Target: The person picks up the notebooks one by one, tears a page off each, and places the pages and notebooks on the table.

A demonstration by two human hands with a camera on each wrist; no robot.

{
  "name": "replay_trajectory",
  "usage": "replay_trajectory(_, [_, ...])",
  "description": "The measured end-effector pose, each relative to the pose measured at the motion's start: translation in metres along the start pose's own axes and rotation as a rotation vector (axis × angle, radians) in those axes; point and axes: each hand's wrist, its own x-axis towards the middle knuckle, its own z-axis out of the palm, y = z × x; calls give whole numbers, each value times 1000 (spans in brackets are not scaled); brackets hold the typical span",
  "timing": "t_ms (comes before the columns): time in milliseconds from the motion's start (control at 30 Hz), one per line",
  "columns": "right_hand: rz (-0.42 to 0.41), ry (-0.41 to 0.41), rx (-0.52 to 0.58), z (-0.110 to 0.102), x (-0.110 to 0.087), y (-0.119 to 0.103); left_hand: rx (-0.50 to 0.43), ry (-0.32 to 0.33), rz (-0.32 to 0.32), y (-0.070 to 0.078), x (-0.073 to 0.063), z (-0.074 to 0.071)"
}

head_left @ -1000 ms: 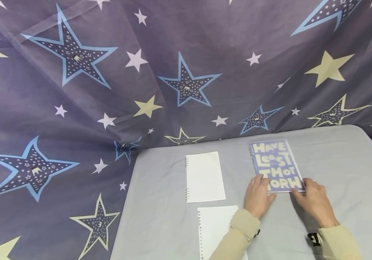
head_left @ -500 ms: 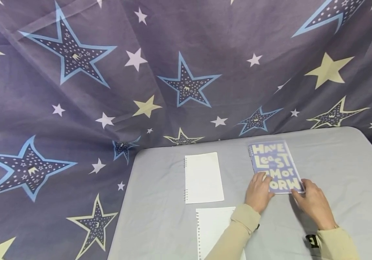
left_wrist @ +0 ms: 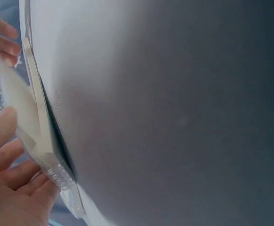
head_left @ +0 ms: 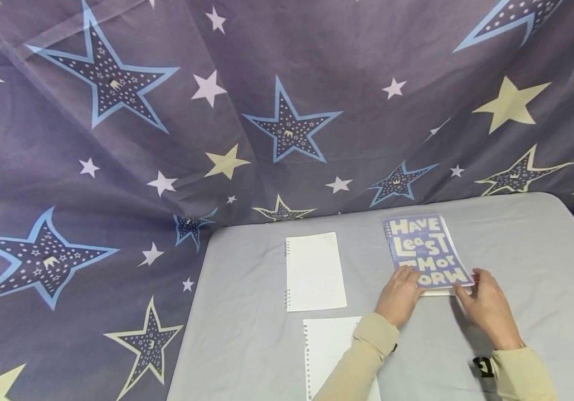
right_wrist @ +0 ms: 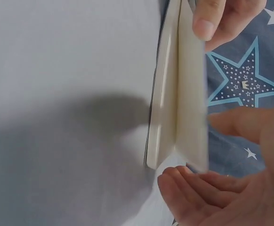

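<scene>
A spiral notebook [head_left: 419,245] with a purple cover and big cream letters lies at the right part of the table, binding on its left. My left hand [head_left: 399,296] holds its lower left corner; in the left wrist view the thumb [left_wrist: 6,123] lies against the cover and fingers curl by the coil binding [left_wrist: 59,176]. At the lower right corner, my right hand [head_left: 489,309] holds the raised cover edge, thumb in front and fingers at the side. Beneath that edge the cream page block [right_wrist: 163,127] shows, with a wedge-shaped gap. The fingers partly hide the lettering.
Left of the notebook lies a white spiral pad [head_left: 314,273], coil to the left. A loose punched sheet [head_left: 329,348] lies nearer, partly under my left sleeve. A grey cloth covers the table [head_left: 247,334]; a star-patterned curtain [head_left: 317,50] hangs behind.
The notebook's front edge has lifted off the page block at the lower right, and a pale strip of pages now shows under it. My right hand has risen slightly with it.
</scene>
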Motion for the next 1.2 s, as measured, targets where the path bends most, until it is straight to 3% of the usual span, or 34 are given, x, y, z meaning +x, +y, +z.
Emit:
replay_trajectory(233, [0,42,82,1,2,-8,69,46,53,1,1,-2])
replay_trajectory(433, [52,14,151,0,5,-14,77,43,33,2,1,-3])
replay_trajectory(700, [54,112,318,2,7,-19,19,51,27,-1,-5,-4])
replay_trajectory(967, [46,152,602,4,7,-26,-15,85,2,0,-8,-7])
replay_trajectory(1200, [36,210,656,10,6,-34,-74,106,-38,-1,-10,-8])
